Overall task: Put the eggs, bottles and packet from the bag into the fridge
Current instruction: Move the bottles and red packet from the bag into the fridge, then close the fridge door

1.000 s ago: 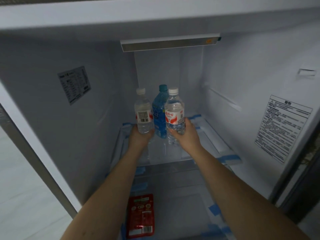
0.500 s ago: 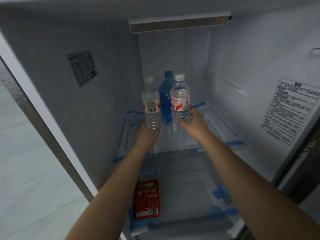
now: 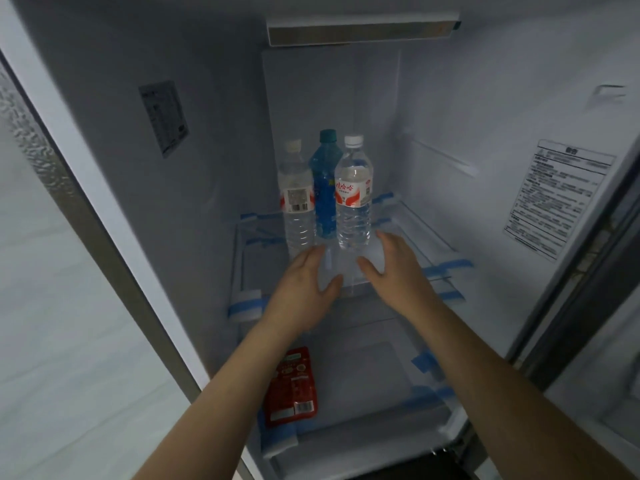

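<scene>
Three bottles stand upright on the fridge's glass shelf [image 3: 415,251]: a clear bottle with a barcode label [image 3: 297,199] on the left, a blue bottle [image 3: 325,188] behind, and a clear bottle with a red-and-white label [image 3: 354,195] on the right. My left hand [image 3: 304,285] is open just in front of the left bottle, apart from it. My right hand [image 3: 394,265] is open below and right of the right bottle, holding nothing. A red packet [image 3: 292,388] lies flat on the lower level, partly behind my left forearm. No eggs or bag are in view.
The fridge's white side walls carry printed stickers, one on the left [image 3: 164,117] and one on the right [image 3: 561,195]. A light bar [image 3: 360,29] runs along the top. Blue tape strips [image 3: 446,268] hold the shelf edges. The open door edge [image 3: 52,161] runs down the left.
Both hands have let go of the two clear bottles and drawn back toward me with fingers spread. The bottles stay standing on the shelf. The camera has tilted down slightly.
</scene>
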Tool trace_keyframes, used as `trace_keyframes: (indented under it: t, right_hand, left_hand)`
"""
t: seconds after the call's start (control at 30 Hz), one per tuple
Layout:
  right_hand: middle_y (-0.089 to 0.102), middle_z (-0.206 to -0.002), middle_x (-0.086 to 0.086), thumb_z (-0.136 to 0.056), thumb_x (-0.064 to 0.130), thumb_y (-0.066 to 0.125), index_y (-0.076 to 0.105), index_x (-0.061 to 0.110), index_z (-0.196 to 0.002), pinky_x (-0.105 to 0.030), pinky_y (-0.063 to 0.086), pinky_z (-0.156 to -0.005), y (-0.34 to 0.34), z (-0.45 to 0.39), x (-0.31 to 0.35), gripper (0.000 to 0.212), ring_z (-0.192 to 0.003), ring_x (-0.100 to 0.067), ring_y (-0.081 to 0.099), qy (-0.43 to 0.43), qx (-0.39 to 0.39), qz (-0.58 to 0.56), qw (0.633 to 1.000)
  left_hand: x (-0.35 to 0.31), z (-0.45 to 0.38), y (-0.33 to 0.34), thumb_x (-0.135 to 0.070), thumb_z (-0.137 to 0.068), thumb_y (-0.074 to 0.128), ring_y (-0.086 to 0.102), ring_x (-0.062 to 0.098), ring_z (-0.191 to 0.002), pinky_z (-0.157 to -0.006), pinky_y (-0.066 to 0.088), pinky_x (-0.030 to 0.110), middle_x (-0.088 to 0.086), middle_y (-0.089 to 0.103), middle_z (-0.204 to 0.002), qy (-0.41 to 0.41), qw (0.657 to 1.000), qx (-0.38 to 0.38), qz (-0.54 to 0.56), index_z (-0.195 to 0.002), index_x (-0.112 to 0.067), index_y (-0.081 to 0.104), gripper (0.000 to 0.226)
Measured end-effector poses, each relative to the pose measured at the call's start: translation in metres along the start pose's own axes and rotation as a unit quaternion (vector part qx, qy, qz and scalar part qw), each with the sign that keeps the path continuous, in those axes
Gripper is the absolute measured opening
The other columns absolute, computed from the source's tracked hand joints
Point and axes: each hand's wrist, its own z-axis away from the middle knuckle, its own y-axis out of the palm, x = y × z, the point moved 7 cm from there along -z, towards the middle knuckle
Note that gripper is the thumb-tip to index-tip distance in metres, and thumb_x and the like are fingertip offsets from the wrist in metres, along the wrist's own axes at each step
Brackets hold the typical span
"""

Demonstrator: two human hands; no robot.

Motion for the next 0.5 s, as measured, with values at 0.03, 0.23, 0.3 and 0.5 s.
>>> trace_keyframes:
  t: [0.03, 0.23, 0.3, 0.5]
  right_hand:
    - [0.054, -0.130, -0.008, -0.090, 0.036, 0.061, 0.045, 0.013, -0.134, -0.038, 0.044, -0.100, -0.002, 0.010, -0.001, 0.052, -0.118, -0.022, 0.050, 0.000, 0.000, 0.019, 1.000]
    - [0.043, -0.145, -0.013, -0.093, 0.031, 0.058, 0.038, 0.008, -0.144, -0.038, 0.034, -0.110, -0.014, 0.078, -0.020, 0.059, -0.133, -0.026, 0.040, 0.017, 0.007, 0.114, 0.993]
    - [0.044, -0.145, -0.014, -0.094, 0.036, 0.052, 0.039, 0.007, -0.143, -0.041, 0.037, -0.109, -0.017, 0.099, -0.024, 0.058, -0.133, -0.028, 0.041, 0.019, 0.008, 0.145, 0.989]
    - [0.049, -0.141, -0.013, -0.091, 0.047, 0.036, 0.042, 0.008, -0.140, -0.035, 0.035, -0.110, -0.036, 0.159, -0.046, 0.063, -0.131, -0.026, 0.045, 0.044, 0.008, 0.208, 0.977]
  left_hand:
    - [-0.002, 0.004, 0.003, -0.032, -0.094, 0.060, 0.032, 0.019, -0.141, -0.108, 0.015, 0.014, 0.007, 0.036, -0.154, 0.020, 1.000, -0.002, -0.008, -0.149, -0.011, 0.033, 0.064]
    - [-0.016, 0.016, 0.034, -0.028, -0.091, 0.064, 0.034, 0.026, -0.142, -0.118, 0.024, 0.036, 0.011, 0.038, -0.153, 0.107, 0.994, 0.009, -0.028, -0.146, -0.010, 0.040, 0.062]
    - [-0.026, 0.022, 0.048, -0.035, -0.093, 0.058, 0.032, 0.027, -0.143, -0.119, 0.022, 0.038, 0.010, 0.037, -0.154, 0.128, 0.991, 0.026, -0.033, -0.146, -0.012, 0.040, 0.061]
    - [-0.055, 0.049, 0.095, -0.045, -0.090, 0.044, 0.040, 0.030, -0.138, -0.114, 0.028, 0.042, 0.014, 0.044, -0.149, 0.187, 0.980, 0.071, -0.009, -0.144, -0.009, 0.043, 0.065]
